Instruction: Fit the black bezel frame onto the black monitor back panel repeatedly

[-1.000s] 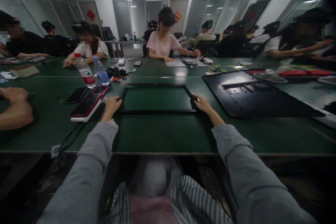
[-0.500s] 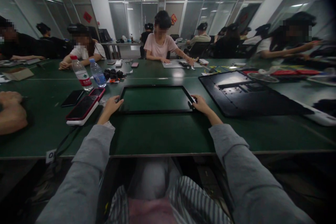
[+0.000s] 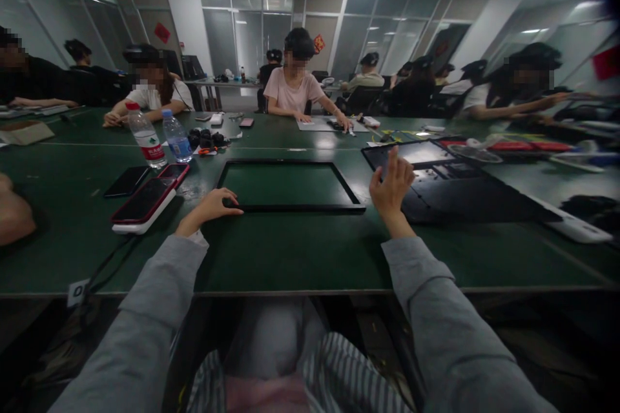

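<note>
A thin black rectangular frame (image 3: pixel 303 208) lies flat on the green table in front of me, the tabletop showing through it. My left hand (image 3: pixel 209 210) is at its near left corner, thumb and fingers curved around the rim. My right hand (image 3: pixel 391 190) is raised beyond the frame's right side, fingers pointing up and apart, with nothing in them. Behind that hand lies a large black panel (image 3: pixel 465 197) with recesses and small fittings; the hand covers part of its left edge in my view.
Left of the frame are a phone in a red case (image 3: pixel 152 197) on a white block, a dark phone (image 3: pixel 126 181) and two bottles (image 3: pixel 145 142). A white bar-shaped object (image 3: pixel 588 229) sits by the panel. A co-worker (image 3: pixel 296 87) is opposite; another person's arm (image 3: pixel 14 216) rests at left.
My right hand has let go of the frame's right side and lifted away to the right, its fingers opening. My left hand has slid to the near left corner. The view has tilted slightly up.
</note>
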Action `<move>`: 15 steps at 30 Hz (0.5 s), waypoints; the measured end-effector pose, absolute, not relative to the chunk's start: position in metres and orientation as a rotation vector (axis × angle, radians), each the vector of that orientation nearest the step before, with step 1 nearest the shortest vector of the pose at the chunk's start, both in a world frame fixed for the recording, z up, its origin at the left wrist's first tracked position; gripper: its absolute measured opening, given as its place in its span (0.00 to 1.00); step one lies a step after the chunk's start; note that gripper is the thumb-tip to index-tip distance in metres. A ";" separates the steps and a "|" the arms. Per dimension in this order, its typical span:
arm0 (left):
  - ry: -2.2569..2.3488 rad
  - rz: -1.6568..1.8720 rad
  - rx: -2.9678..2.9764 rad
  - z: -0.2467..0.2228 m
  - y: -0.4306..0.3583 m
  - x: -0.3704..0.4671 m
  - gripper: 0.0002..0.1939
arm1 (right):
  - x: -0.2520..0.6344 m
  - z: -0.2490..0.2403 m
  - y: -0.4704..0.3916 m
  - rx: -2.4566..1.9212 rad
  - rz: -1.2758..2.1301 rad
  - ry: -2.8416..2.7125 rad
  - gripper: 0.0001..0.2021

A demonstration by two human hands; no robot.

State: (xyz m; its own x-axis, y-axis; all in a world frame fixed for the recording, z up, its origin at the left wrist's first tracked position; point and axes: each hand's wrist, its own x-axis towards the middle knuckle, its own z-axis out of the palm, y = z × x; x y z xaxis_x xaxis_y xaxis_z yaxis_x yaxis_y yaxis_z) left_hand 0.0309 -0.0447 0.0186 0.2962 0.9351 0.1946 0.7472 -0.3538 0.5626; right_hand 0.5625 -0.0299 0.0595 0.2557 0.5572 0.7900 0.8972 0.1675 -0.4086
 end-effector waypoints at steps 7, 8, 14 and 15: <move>1.723 0.822 2.031 0.024 -0.044 0.027 0.26 | 0.562 0.049 -0.024 -1.646 -0.378 -1.581 0.31; 1.725 0.863 2.009 0.025 -0.044 0.028 0.26 | 0.567 0.047 -0.022 -1.664 -0.358 -1.527 0.31; 1.717 1.086 1.844 0.035 -0.044 0.032 0.27 | 0.649 0.047 -0.025 -1.777 -0.422 -0.669 0.40; 1.711 1.116 1.812 0.037 -0.045 0.033 0.27 | 0.666 0.048 -0.029 -1.737 -0.461 -0.488 0.40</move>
State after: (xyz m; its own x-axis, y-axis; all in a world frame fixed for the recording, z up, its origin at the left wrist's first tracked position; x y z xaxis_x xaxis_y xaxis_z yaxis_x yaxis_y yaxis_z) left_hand 0.0334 -0.0452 0.0371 -0.0732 0.9602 0.2696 0.6337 -0.1640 0.7560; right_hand 0.6662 -0.0287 0.0476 0.8327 0.0780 0.5482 0.5518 -0.1992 -0.8098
